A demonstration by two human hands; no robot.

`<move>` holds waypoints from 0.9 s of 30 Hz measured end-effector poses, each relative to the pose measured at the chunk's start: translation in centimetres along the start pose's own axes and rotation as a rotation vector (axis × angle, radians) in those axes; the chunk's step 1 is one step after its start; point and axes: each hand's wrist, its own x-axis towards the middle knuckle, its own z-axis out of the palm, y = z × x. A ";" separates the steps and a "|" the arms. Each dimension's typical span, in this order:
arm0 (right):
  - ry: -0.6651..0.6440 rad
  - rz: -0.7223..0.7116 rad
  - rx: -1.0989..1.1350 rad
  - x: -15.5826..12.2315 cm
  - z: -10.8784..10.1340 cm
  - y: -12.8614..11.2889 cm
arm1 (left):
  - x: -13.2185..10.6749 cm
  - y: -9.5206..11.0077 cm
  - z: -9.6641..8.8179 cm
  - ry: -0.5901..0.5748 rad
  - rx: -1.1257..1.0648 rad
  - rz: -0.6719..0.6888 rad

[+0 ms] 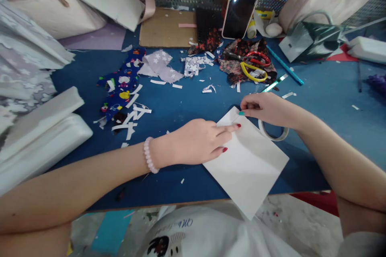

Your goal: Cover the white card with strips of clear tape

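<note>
A white square card (250, 168) lies turned like a diamond, its lower corner sticking out past the table's front edge. My left hand (196, 140) rests flat on the card's left side, index finger stretched toward the upper corner, other fingers slightly bent. At that upper corner my right hand (262, 106) is closed in a pinch, its thumb touching the card; whatever lies between the fingertips is too small to make out. A roll of tape (282, 134) sits under my right wrist, partly hidden by it and the card.
Paper strips (132, 118) and patterned cloth scraps (163, 66) litter the blue table (177, 104). Farther back are red-and-yellow-handled scissors (253, 72), a cutter (276, 83), a blue pen (285, 64) and a standing phone (243, 4). White wrapped stacks (45, 140) lie left.
</note>
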 end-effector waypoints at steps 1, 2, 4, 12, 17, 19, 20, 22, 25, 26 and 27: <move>-0.002 -0.002 0.003 0.0 0.0 0.0 | 0.0 -0.1 0.1 0.004 0.019 0.015; -0.002 -0.003 0.005 0.0 0.0 0.0 | 0.0 -0.2 0.1 0.013 0.026 0.039; 0.003 -0.006 0.012 0.0 0.0 0.0 | -0.1 -0.4 0.3 0.041 0.011 0.112; 0.009 -0.048 0.171 -0.3 -0.8 -0.2 | -1.4 0.0 -0.3 0.388 -0.379 -0.270; 0.099 -0.059 0.371 -1.0 -1.7 -0.7 | -2.0 -1.5 -2.3 0.209 -0.942 -0.557; 0.145 -0.061 0.465 -1.5 -2.1 -1.2 | -2.2 -2.0 -3.4 0.138 -1.132 -0.549; 0.172 -0.065 0.500 -1.9 -2.4 -1.6 | -2.4 -2.1 -4.1 0.133 -1.182 -0.541; 0.228 -0.088 0.539 -2.6 -2.9 -2.5 | -2.7 -2.1 -5.7 0.142 -1.210 -0.513; 0.298 -0.148 0.553 -4.0 -3.9 -4.1 | -3.4 -1.4 -8.2 0.144 -1.142 -0.466; 0.319 -0.169 0.551 -4.6 -4.2 -4.6 | -3.6 -1.1 -9.1 0.158 -1.102 -0.459; 0.343 -0.189 0.546 -5.1 -4.6 -5.2 | -3.9 -0.8 -9.9 0.189 -1.061 -0.460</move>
